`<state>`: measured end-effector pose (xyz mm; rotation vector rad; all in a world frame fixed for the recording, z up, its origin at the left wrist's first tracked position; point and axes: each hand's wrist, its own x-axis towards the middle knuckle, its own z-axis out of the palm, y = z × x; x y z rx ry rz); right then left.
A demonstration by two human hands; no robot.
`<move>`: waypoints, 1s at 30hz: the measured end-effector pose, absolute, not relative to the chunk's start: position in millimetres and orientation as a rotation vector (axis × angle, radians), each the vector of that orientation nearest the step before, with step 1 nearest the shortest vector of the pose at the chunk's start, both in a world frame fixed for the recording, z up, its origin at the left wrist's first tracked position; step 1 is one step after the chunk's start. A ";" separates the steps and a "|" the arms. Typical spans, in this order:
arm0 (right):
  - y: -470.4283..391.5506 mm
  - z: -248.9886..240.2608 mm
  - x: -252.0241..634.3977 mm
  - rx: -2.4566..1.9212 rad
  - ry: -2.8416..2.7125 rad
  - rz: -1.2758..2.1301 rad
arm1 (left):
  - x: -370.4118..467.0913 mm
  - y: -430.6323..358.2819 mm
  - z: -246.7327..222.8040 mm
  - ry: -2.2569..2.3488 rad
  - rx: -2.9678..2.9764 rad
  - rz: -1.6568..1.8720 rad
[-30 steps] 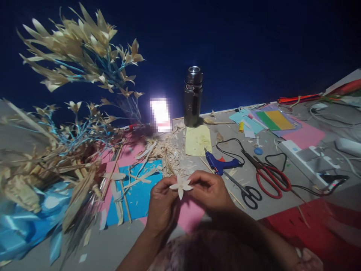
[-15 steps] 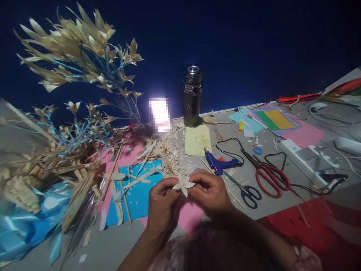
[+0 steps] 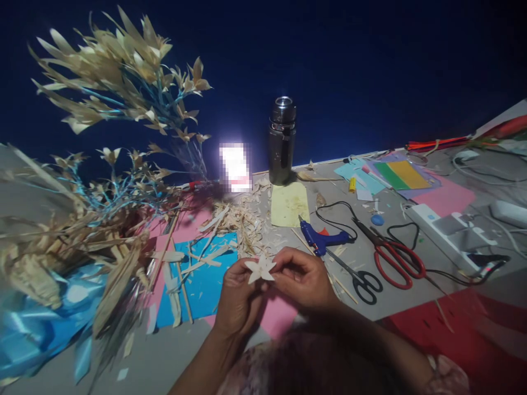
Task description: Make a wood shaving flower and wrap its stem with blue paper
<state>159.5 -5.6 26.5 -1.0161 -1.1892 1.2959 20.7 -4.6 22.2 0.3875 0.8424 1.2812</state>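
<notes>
Two hands [image 3: 236,296] [image 3: 308,280], fingers [image 3: 289,257] pinching pale flower [image 3: 261,269], cluttered grey surface [image 3: 150,356], probably blue wall [image 3: 370,82] beyond

1 head-worn camera looks forward and down from above the person's own 2 forearms [image 3: 209,356], which enter at the bottom edge. The left hand [image 3: 236,299] and right hand [image 3: 308,282] lie near the lens, just below mid-view. Beyond them it sees over the grey work surface [image 3: 164,362] to the vacuum flask [image 3: 282,151] and dark blue backdrop [image 3: 349,77], spanning widely from the blue-stemmed flower spray [image 3: 140,66] at left to the power strip [image 3: 442,241] at right
</notes>
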 end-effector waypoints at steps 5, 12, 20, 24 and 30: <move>-6.5 28.2 157.0 -0.925 -1.040 1.511 | 20.2 -3.3 23.0 0.689 0.328 1.156; -1.9 28.1 160.4 -1.146 -1.147 1.358 | 20.7 -2.4 17.3 0.570 0.136 1.067; -2.0 28.9 163.6 -1.065 -1.484 0.790 | 24.1 -1.4 19.2 0.638 0.183 1.051; -1.6 22.4 165.7 -1.015 -1.608 0.598 | 25.7 -4.0 21.6 0.722 0.269 1.084; -3.3 14.2 166.8 -1.072 -1.603 0.572 | 23.3 -7.4 27.0 0.813 0.364 1.095</move>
